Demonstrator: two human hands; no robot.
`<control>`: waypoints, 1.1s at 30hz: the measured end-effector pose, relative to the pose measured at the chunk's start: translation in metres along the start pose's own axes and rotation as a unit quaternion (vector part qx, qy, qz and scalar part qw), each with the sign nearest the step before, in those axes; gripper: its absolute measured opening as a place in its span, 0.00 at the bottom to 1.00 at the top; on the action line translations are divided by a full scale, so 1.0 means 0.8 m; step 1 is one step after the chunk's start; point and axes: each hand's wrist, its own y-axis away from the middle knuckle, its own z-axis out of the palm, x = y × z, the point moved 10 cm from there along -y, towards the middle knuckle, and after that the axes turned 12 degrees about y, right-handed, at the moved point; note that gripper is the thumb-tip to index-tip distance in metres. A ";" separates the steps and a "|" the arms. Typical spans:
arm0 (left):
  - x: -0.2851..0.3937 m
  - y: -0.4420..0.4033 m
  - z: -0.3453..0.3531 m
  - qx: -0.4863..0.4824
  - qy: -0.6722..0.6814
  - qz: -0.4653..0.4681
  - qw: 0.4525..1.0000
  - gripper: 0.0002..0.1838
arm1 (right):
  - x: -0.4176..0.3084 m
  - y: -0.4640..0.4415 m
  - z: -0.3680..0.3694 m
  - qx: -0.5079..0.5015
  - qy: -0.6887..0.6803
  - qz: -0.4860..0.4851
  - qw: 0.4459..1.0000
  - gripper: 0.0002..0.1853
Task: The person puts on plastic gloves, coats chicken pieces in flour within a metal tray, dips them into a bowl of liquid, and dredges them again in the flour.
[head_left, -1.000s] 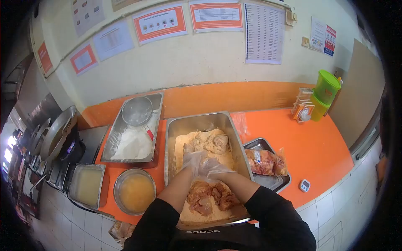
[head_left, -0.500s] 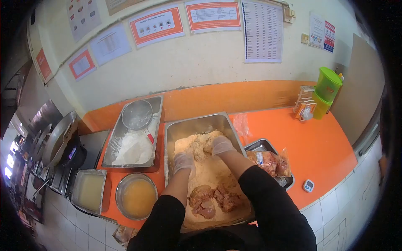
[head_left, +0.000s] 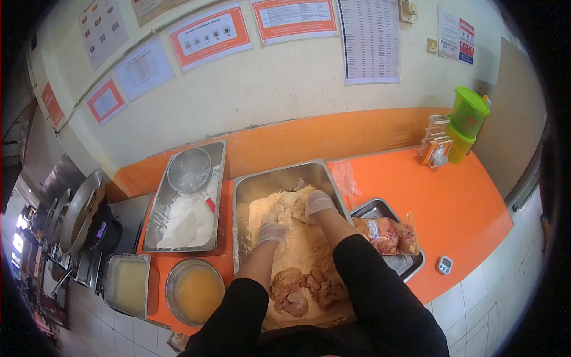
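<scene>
A deep steel pan [head_left: 237, 189] in front of me holds pale orange breading flour [head_left: 297, 253]. My left hand [head_left: 272, 232], in a clear glove, presses into the flour at the pan's left side. Also gloved, my right hand [head_left: 320, 203] is at the upper right, against flour-coated chicken pieces [head_left: 295, 204]. The fingers of both hands are mostly buried or hidden, so their grip does not show. Nearer my body, raw marinated chicken pieces [head_left: 291, 291] lie on the flour, between my forearms.
To the left stands a pan of white flour [head_left: 184, 221] with a sieve [head_left: 189, 171] on it. Below are a bowl of orange liquid [head_left: 196, 291] and a container of pale liquid [head_left: 128, 284]. At right, bagged meat [head_left: 383, 234] lies on a tray [head_left: 410, 262] near a timer [head_left: 444, 265].
My left hand has shifted slightly right, closer to the coated pieces. My right hand has moved a little up and right. The camera view has tilted slightly.
</scene>
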 end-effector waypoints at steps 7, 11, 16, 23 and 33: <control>0.010 0.000 -0.003 -0.059 -0.102 0.002 0.993 0.29 | -0.013 0.014 0.002 -0.090 0.080 -0.160 0.980 0.10; 0.049 0.036 -0.038 0.024 -0.017 0.091 0.995 0.21 | -0.029 0.060 -0.034 -0.114 0.186 -0.209 0.953 0.11; 0.070 0.020 -0.005 0.023 -0.166 0.186 0.968 0.19 | -0.006 0.063 -0.013 -0.104 0.099 -0.131 0.981 0.14; 0.044 -0.002 0.037 -0.041 -0.070 0.025 0.996 0.27 | 0.016 0.083 0.006 -0.125 -0.037 -0.017 0.991 0.18; 0.098 0.013 -0.004 0.001 -0.047 0.111 0.993 0.24 | 0.035 0.060 0.087 -0.200 -0.035 0.142 0.969 0.20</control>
